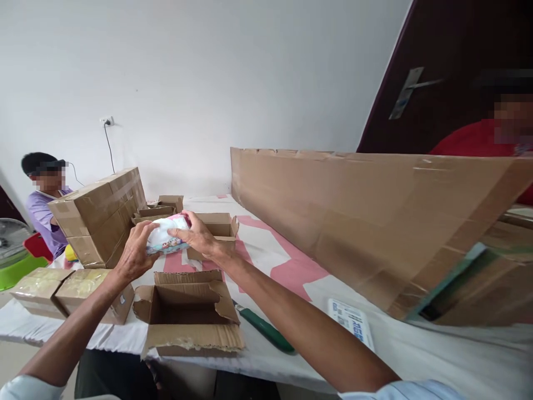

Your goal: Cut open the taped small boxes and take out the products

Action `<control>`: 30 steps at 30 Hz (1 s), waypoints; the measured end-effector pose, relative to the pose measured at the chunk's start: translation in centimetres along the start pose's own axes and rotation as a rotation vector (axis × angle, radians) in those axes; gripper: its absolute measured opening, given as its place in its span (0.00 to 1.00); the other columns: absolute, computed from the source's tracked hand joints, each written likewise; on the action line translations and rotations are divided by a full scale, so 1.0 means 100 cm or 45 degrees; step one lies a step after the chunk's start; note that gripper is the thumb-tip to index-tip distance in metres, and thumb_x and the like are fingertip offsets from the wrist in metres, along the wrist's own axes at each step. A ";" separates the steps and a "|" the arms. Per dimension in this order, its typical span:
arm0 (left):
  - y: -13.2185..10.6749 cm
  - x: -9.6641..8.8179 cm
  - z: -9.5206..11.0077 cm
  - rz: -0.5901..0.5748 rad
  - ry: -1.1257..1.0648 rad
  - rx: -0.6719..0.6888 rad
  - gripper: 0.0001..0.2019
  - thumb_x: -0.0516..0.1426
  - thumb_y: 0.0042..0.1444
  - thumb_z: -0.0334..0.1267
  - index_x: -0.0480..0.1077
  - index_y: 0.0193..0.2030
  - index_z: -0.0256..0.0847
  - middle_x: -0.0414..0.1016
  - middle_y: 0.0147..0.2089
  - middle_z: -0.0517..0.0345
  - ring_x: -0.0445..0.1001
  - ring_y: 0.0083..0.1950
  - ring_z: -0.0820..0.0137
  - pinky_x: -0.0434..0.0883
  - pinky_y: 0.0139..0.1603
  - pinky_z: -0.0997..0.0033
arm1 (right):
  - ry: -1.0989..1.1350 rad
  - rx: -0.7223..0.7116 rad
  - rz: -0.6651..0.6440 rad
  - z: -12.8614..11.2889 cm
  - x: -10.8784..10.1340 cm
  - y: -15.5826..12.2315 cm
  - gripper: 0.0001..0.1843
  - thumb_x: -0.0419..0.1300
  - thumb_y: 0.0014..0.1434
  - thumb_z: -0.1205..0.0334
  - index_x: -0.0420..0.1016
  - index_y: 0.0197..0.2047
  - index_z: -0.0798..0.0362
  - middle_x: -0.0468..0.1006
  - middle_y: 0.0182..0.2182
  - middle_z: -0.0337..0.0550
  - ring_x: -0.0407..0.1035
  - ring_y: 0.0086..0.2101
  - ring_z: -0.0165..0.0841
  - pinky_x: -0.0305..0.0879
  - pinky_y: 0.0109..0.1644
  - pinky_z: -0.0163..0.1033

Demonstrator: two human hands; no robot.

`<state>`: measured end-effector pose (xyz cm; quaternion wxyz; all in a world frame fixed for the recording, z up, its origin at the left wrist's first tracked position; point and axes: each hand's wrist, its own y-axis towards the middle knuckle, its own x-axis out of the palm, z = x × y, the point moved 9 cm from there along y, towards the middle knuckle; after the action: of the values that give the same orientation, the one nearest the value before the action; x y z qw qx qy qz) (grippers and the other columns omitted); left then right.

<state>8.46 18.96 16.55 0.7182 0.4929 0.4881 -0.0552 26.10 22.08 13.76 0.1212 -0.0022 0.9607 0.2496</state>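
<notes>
My left hand (135, 251) and my right hand (199, 236) both grip a small soft packet (167, 236), white and pink with cartoon figures on it. I hold it in the air, above and just beyond an open cardboard box (188, 311) whose flaps stand open near the table's front edge. The left hand wraps the packet's left end. On top of the packet's right end lie the right hand's fingers, with the thumb at the near side.
Taped boxes (69, 289) lie at the left, a large taped carton (100, 214) behind them, more open boxes (216, 228) beyond. A green-handled knife (266, 330) and a printed label (352, 322) lie on the white-pink table cover. A tall cardboard sheet (375, 216) walls the right. Two other people sit nearby.
</notes>
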 end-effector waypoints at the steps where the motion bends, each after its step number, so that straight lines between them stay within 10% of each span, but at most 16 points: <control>1: 0.002 0.001 -0.002 -0.015 0.031 0.000 0.33 0.64 0.57 0.33 0.63 0.69 0.49 0.68 0.66 0.46 0.69 0.65 0.50 0.71 0.67 0.46 | -0.014 0.034 -0.002 0.000 -0.002 0.000 0.45 0.70 0.60 0.41 0.62 0.73 0.52 0.77 0.60 0.55 0.74 0.55 0.46 0.75 0.58 0.52; 8: 0.006 0.011 -0.075 -0.084 0.265 -0.246 0.35 0.63 0.57 0.34 0.67 0.72 0.48 0.71 0.65 0.44 0.70 0.64 0.47 0.68 0.68 0.43 | -0.294 0.036 0.162 0.031 -0.072 -0.059 0.28 0.62 0.66 0.47 0.72 0.66 0.50 0.76 0.62 0.57 0.74 0.57 0.48 0.74 0.58 0.55; 12: -0.012 0.058 -0.127 -0.390 0.322 -0.480 0.34 0.64 0.54 0.33 0.71 0.70 0.47 0.74 0.64 0.45 0.74 0.64 0.48 0.68 0.69 0.47 | -0.684 0.075 0.024 0.092 -0.092 -0.135 0.16 0.59 0.69 0.53 0.79 0.54 0.50 0.82 0.51 0.53 0.77 0.51 0.46 0.74 0.56 0.52; 19: -0.037 0.156 -0.149 -0.591 0.298 -0.556 0.33 0.67 0.48 0.28 0.77 0.64 0.44 0.80 0.60 0.47 0.80 0.59 0.53 0.76 0.62 0.56 | -1.205 0.106 -0.026 0.204 -0.072 -0.239 0.18 0.62 0.66 0.52 0.80 0.57 0.43 0.82 0.54 0.54 0.75 0.56 0.51 0.74 0.55 0.53; 24: -0.046 0.196 -0.163 -0.614 0.308 -0.534 0.34 0.66 0.51 0.29 0.75 0.67 0.45 0.79 0.62 0.45 0.79 0.62 0.53 0.75 0.63 0.54 | -1.337 -0.041 0.058 0.224 -0.067 -0.253 0.15 0.59 0.66 0.64 0.82 0.52 0.47 0.81 0.49 0.52 0.76 0.49 0.46 0.71 0.51 0.49; 30: -0.048 0.200 -0.188 -0.594 0.434 -0.528 0.35 0.60 0.58 0.30 0.67 0.74 0.47 0.69 0.72 0.44 0.68 0.73 0.52 0.69 0.70 0.50 | -1.399 -0.037 0.034 0.212 -0.078 -0.243 0.12 0.58 0.65 0.71 0.78 0.46 0.47 0.79 0.41 0.46 0.73 0.40 0.43 0.66 0.42 0.44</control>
<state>3.92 38.87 -2.38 0.6793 0.2139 0.7012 -0.0345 40.20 10.53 -13.95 0.6017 0.1390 0.7526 0.2286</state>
